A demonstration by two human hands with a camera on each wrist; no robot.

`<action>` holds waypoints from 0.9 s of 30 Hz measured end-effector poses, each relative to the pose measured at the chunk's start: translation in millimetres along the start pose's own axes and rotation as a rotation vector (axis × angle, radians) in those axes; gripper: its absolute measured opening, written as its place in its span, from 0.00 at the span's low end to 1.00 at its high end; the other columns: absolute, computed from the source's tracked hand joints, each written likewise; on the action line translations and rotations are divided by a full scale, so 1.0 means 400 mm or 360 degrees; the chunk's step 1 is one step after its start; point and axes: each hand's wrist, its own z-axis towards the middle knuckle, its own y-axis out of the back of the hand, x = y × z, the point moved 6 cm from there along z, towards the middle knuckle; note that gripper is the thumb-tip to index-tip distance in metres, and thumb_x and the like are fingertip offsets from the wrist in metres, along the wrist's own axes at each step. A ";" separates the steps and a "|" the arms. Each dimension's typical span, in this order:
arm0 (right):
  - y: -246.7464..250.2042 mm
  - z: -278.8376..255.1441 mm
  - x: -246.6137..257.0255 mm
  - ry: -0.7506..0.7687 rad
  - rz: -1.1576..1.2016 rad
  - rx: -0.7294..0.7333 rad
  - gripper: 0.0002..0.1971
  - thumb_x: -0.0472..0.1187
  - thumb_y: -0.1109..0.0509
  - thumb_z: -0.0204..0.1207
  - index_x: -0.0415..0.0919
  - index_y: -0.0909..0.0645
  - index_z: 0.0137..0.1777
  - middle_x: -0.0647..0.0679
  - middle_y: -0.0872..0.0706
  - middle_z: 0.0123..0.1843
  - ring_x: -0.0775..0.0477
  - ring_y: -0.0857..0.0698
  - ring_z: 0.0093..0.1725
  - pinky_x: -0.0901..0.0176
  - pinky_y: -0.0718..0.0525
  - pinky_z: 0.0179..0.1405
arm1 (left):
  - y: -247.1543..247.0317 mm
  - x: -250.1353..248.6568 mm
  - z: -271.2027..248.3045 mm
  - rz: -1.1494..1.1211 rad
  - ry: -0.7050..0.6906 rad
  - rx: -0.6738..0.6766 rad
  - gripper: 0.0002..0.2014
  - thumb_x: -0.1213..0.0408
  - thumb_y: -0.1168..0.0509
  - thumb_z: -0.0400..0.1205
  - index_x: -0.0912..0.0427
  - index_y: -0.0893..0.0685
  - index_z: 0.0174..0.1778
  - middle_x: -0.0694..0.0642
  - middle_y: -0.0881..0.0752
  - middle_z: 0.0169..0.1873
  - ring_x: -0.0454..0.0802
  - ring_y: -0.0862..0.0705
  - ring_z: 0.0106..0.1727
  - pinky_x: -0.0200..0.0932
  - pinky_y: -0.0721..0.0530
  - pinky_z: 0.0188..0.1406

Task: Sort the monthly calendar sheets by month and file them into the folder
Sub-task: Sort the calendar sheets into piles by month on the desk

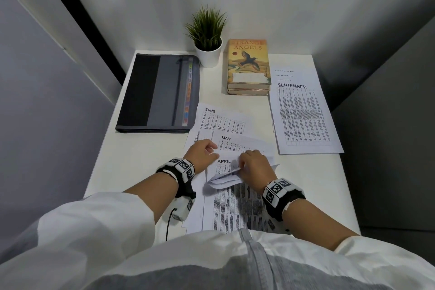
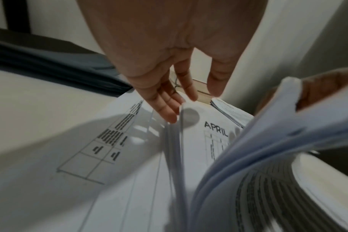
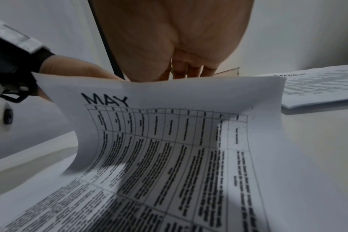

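While the folder (image 1: 156, 93) lies shut at the desk's far left, sorting is in hand: the left hand (image 1: 203, 149) rests loose-fingered on the April sheet (image 1: 223, 162); the right hand (image 1: 253, 163) grips curled sheets (image 1: 223, 181). Next, seemingly, ordering these; September (image 1: 303, 113) lies apart, right.

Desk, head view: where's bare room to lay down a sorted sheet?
Bare desk lies left of the left hand, in front of the folder. A smaller strip lies in front of the September sheet, right of the right hand. The centre is crowded with fanned sheets.
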 end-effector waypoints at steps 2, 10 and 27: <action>-0.002 -0.001 0.001 -0.0013 0.0087 0.0050 0.06 0.41 0.27 0.73 0.42 0.21 0.39 0.47 0.17 0.40 0.45 0.21 0.43 0.55 0.24 0.42 | -0.007 0.010 0.003 0.0009 0.0070 0.0038 0.11 0.63 0.29 0.77 0.56 0.15 0.55 0.49 0.17 0.49 0.46 0.18 0.49 0.36 0.23 0.48; -0.013 -0.008 -0.007 0.0109 0.0024 0.0053 0.11 0.41 0.33 0.80 0.38 0.11 0.55 0.42 0.19 0.49 0.41 0.24 0.56 0.51 0.25 0.52 | -0.021 0.007 0.002 0.0258 0.0037 0.0171 0.07 0.64 0.35 0.82 0.61 0.13 0.49 0.57 0.12 0.48 0.52 0.16 0.49 0.40 0.22 0.48; -0.014 -0.022 -0.009 0.0099 0.0089 -0.0007 0.11 0.39 0.33 0.78 0.38 0.15 0.57 0.43 0.16 0.50 0.40 0.20 0.53 0.53 0.25 0.50 | -0.031 0.003 0.009 0.0264 0.0029 0.0205 0.08 0.61 0.28 0.79 0.63 0.13 0.46 0.54 0.14 0.43 0.49 0.18 0.44 0.39 0.26 0.42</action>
